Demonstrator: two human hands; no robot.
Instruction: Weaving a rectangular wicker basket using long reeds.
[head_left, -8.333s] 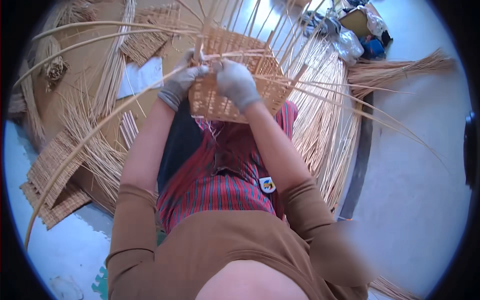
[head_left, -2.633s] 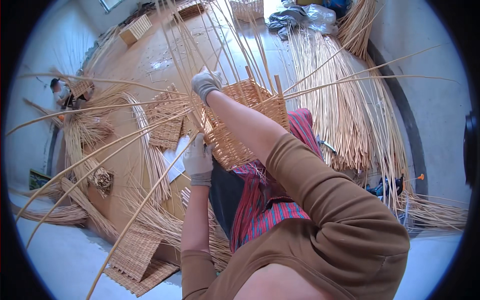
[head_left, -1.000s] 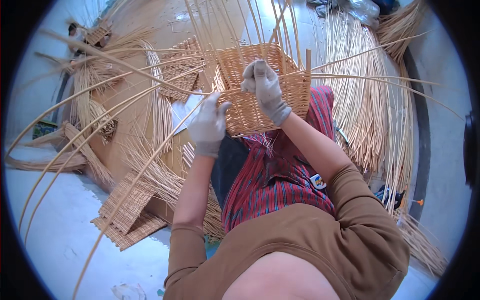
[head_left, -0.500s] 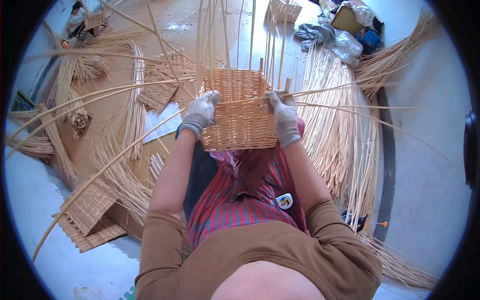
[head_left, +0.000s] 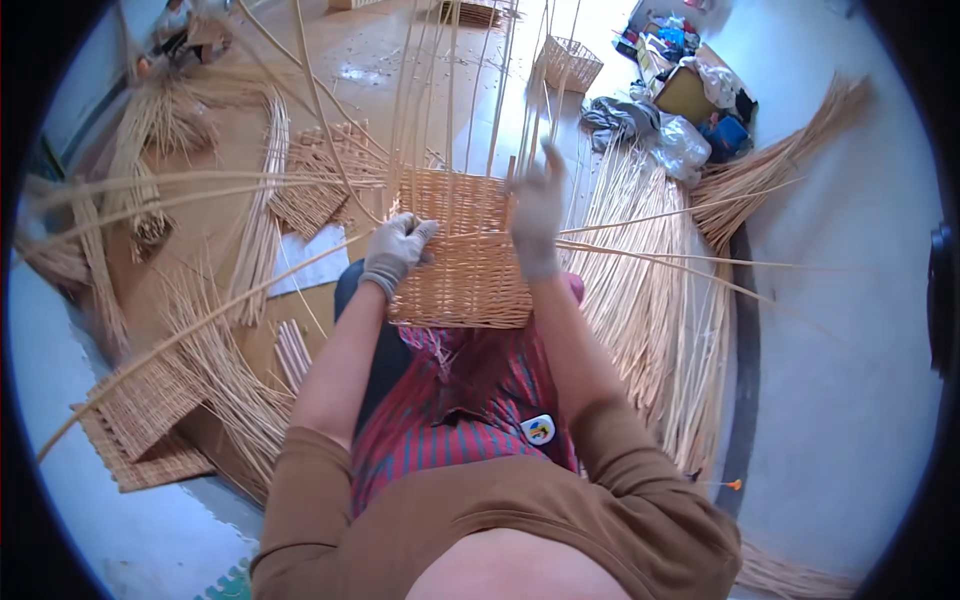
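A half-woven square wicker basket [head_left: 460, 265] rests on my lap over a red striped cloth [head_left: 450, 400], with tall upright stakes [head_left: 450, 90] rising from its rim. My left hand [head_left: 395, 250], in a grey glove, curls around the basket's left edge, where a long rod [head_left: 200, 335] sweeps in from the lower left. My right hand [head_left: 537, 215], also gloved and blurred by motion, lies against the basket's upper right corner with its fingers stretched upward among the stakes. Thin loose rods [head_left: 680, 262] stick out to the right from beside that hand.
Bundles of willow rods [head_left: 650, 330] cover the floor on my right. Flat woven panels lie at the lower left [head_left: 140, 430] and behind the basket [head_left: 320, 190]. A white sheet [head_left: 310, 262], a small finished basket [head_left: 570, 62], bags [head_left: 680, 110] and a distant person [head_left: 175, 25] are also in view.
My right hand has slid from the basket's right side up to its top right corner, fingers now raised. My left hand stays on the left edge. The basket has turned slightly.
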